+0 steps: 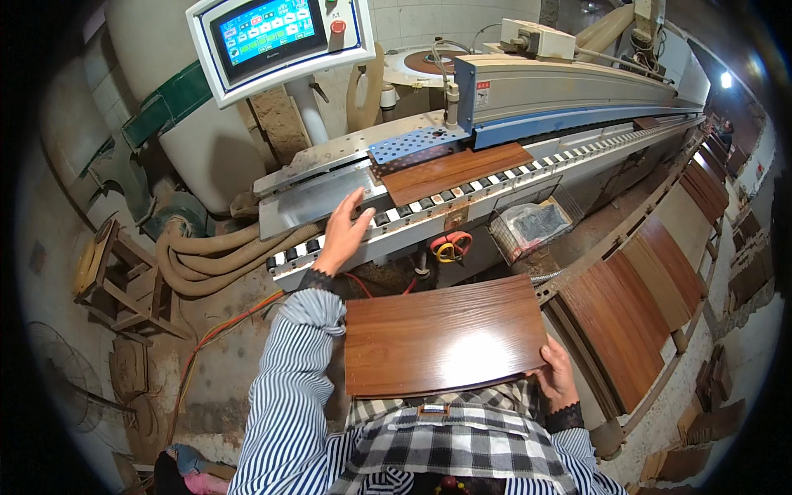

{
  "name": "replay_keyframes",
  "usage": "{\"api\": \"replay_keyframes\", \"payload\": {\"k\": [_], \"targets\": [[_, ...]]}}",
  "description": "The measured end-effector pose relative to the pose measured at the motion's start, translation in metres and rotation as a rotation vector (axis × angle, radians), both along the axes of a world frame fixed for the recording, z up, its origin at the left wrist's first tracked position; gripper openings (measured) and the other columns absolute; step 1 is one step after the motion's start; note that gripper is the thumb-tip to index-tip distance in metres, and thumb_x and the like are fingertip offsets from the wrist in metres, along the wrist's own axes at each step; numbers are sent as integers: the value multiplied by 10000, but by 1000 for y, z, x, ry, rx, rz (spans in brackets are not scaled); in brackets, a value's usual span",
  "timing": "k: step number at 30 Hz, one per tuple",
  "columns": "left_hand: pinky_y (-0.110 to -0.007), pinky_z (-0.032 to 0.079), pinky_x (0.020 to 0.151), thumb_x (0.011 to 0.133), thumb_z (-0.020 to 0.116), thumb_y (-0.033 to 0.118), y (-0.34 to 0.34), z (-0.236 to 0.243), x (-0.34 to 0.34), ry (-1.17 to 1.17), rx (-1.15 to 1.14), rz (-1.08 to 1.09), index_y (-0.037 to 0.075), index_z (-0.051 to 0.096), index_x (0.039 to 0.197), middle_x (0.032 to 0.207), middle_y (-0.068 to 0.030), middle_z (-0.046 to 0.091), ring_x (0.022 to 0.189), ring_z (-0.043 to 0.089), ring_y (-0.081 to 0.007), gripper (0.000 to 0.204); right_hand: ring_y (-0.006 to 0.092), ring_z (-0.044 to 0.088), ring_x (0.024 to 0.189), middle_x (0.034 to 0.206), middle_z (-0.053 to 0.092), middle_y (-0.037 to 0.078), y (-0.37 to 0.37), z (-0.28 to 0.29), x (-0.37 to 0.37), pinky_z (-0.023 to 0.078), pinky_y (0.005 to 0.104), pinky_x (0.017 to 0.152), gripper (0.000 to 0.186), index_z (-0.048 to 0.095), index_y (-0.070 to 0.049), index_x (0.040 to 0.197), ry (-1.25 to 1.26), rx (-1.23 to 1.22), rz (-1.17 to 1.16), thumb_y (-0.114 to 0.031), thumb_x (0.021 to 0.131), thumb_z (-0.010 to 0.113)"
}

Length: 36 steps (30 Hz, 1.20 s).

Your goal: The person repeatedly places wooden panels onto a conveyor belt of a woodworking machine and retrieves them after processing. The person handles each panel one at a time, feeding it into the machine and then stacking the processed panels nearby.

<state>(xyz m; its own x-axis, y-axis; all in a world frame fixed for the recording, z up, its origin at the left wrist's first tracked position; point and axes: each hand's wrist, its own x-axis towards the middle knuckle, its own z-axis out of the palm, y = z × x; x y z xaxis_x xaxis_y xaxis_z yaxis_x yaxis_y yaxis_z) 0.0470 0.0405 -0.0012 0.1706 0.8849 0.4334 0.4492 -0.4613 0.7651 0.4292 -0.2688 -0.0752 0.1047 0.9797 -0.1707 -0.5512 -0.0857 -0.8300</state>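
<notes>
A dark brown wood-grain board (pixel 421 334) lies level in front of my body, with bright glare on its glossy face. My right hand (pixel 557 370) grips its right edge, fingers partly hidden under it. A second thin edge shows along its near side, so another board may lie beneath. My left hand (pixel 345 231) is apart from that board, fingers spread, beside the row of black and white rollers (pixel 404 213) on the machine's near edge. Just right of this hand, another brown board (pixel 454 173) rests on the machine bed, its far side partly under a blue perforated plate (pixel 417 143).
A control screen (pixel 268 33) with a red button (pixel 337 27) stands at upper left. Below the rollers hang orange-handled scissors (pixel 451 247) and a wire basket (pixel 535 227). Boards (pixel 615 322) line a rack at right. Thick hoses (pixel 214 264) and a wooden stool (pixel 124 276) occupy the left.
</notes>
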Motion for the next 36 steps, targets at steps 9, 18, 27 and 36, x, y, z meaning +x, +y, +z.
{"api": "replay_keyframes", "payload": {"k": [9, 18, 27, 36], "targets": [[-406, 297, 1122, 864, 655, 265, -119, 40, -65, 187, 55, -15, 71, 497, 1373, 1421, -169, 480, 1361, 392, -325, 568, 172, 660, 824, 1123, 636, 96, 71, 57, -26, 566, 256, 631, 543, 375, -21, 1428, -16, 153, -12, -247, 967, 552], [-513, 128, 1169, 880, 622, 453, -118, 11, -100, 658, 80, 235, 167, 498, 1393, 1498, -140, 383, 1421, 272, -331, 600, 282, 633, 1071, 1266, 577, 185, 188, 54, -87, 514, 390, 934, 514, 366, -49, 1439, 326, 87, 225, -273, 1001, 515], [-534, 96, 1163, 880, 592, 528, -57, 6, -95, 649, 11, 430, 171, 530, 1368, 1488, -156, 396, 1415, 292, -327, 608, 229, 632, 1043, 1226, 616, 164, 92, 50, -37, 515, 348, 900, 388, 478, 19, 1343, -529, 160, -76, -125, 985, 516], [-546, 98, 1158, 835, 606, 594, -30, 9, -83, 636, -28, 456, 166, 542, 1356, 1488, -147, 400, 1409, 306, -315, 677, 378, 508, 1146, 1239, 549, 220, -15, -31, -10, 394, 450, 993, 519, 469, 34, 1322, -1410, -111, -295, -281, 925, 582]]}}
